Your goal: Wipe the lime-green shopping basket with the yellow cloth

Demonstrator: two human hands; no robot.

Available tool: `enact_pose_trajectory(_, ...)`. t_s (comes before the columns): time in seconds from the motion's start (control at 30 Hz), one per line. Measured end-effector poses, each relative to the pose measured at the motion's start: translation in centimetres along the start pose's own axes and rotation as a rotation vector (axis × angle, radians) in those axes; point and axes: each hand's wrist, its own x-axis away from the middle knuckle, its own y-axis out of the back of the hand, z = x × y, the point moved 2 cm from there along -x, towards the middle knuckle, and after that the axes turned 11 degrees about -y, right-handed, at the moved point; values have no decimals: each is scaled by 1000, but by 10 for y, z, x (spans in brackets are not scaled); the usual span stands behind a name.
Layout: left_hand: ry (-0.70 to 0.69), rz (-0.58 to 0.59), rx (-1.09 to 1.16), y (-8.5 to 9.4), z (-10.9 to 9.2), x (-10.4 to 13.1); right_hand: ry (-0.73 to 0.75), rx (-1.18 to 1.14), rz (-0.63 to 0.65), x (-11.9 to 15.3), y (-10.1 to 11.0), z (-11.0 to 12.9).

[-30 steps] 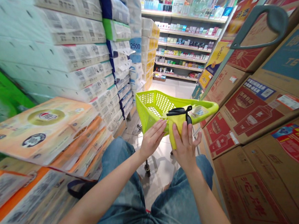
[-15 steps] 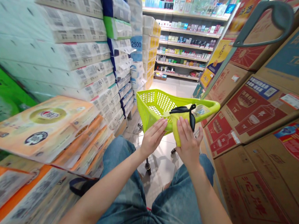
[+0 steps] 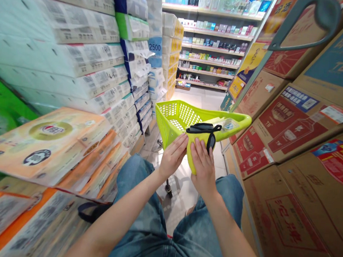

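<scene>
A small yellow pouch with black edging and a black loop at its top right is held up between my hands, in front of a lime-green shopping basket. My left hand grips the pouch's left edge, fingers pressed together and close to the basket's near wall. Across the pouch's front lie the fingers of my right hand, closed on it, with the thumb hidden. Behind the pouch, a clear label holder sits by the basket's handle end.
Stacked tissue packs rise on the left, with an orange carton nearer me. Liquor cartons line the right, below a grey handle. Shelves of small goods stand at the aisle's end. A caster shows under the basket.
The pouch and my right hand have moved left and slightly down, closer to my left hand. The pouch's yellow front is turned more toward me. My left hand has shifted slightly left.
</scene>
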Motion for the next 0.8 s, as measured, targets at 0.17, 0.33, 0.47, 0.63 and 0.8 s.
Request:
enact_pose_trajectory(0.17, -30, -5, 15, -1, 1, -1, -28, -6, -37, -9, 15, -56)
enact_pose_trajectory(0.33, -20, -25, 24, -7, -2, 0, -156, -59, -85, -14, 18, -72)
enact_pose_trajectory(0.47, 4, -28, 27, -8, -3, 1, -76, -133, -40, -6, 8, -32)
enact_pose_trajectory(0.63, -1, -23, 14, -4, -2, 1, 76, -113, 18, 0, 5, -14)
enact_pose_trajectory(0.8, -3, -14, 33, -6, -3, 0, -14, -111, -72, -8, 17, -62)
